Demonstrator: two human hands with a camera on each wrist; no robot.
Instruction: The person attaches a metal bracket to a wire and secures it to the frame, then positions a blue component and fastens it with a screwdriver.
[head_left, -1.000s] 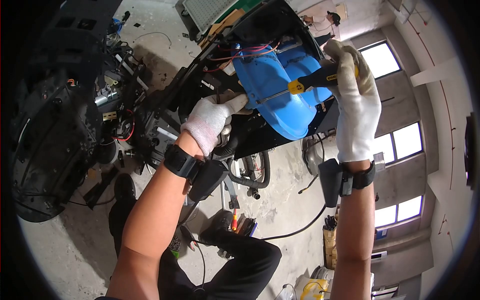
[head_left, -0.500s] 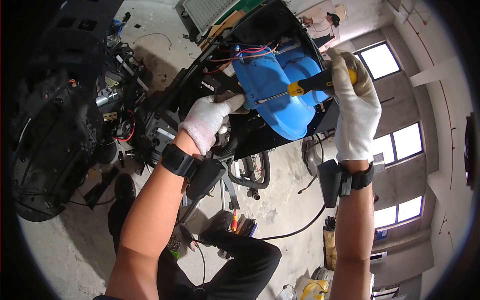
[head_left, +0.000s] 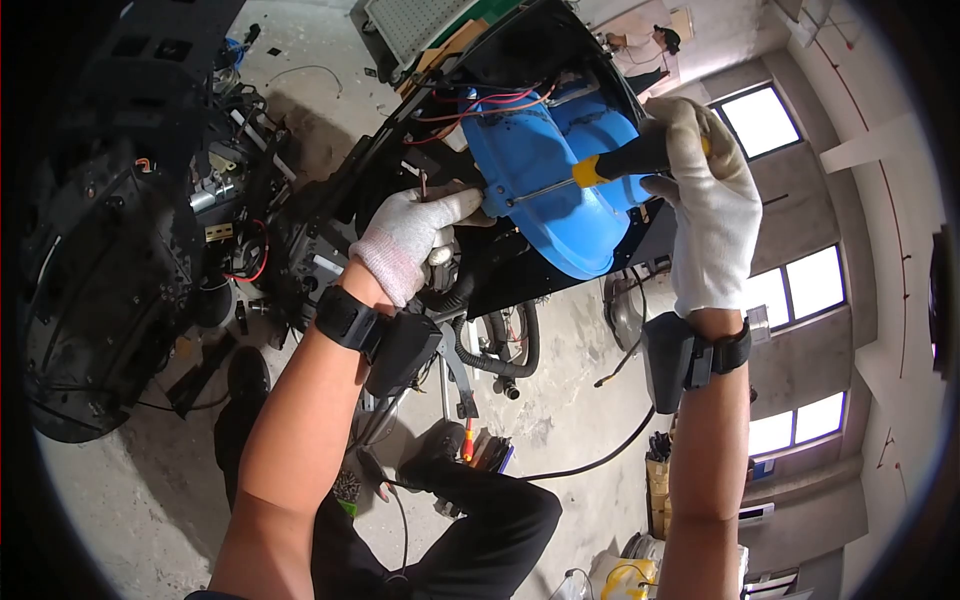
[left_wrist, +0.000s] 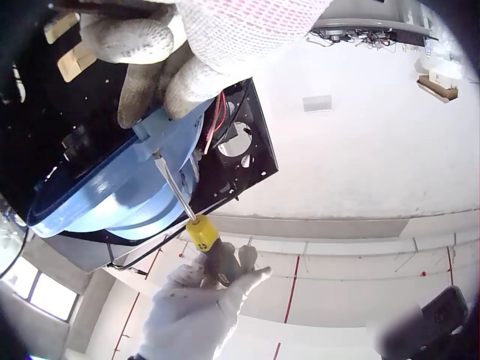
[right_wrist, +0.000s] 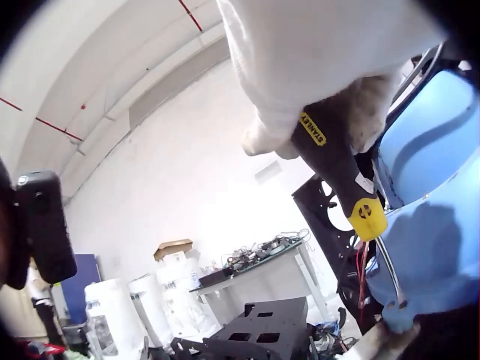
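Two white-gloved hands meet at one spot. The right hand (head_left: 705,215) is wrapped fully round the black handle of a yellow-collared, steel-shafted screwdriver (head_left: 585,172). The right wrist view shows the same closed hold, with the yellow band just clear of the glove. The left hand (head_left: 410,238) comes in from the opposite side. Its thumb and fingers close on the near lip of the rounded blue plastic housing (head_left: 560,235), right where the screwdriver tip lands. In the left wrist view the fingers (left_wrist: 146,41) curl over that lip, and the tip sits just under them.

The fastener itself is hidden behind the glove, so how far it has been turned cannot be told. Judging from how things lie, the work is partway through at this one point. The tip is engaged at the lip, but the housing is still seated flat against the black metal frame (head_left: 500,280), with no gap showing along its lower rim. The thin red wires (head_left: 490,98) still run across its upper edge into the frame. Whether any other fasteners hold it cannot be made out.

Below the frame's lower edge hangs a black corrugated hose (head_left: 500,362). Beyond that lies the grey concrete floor (head_left: 570,410), strewn with loose parts.
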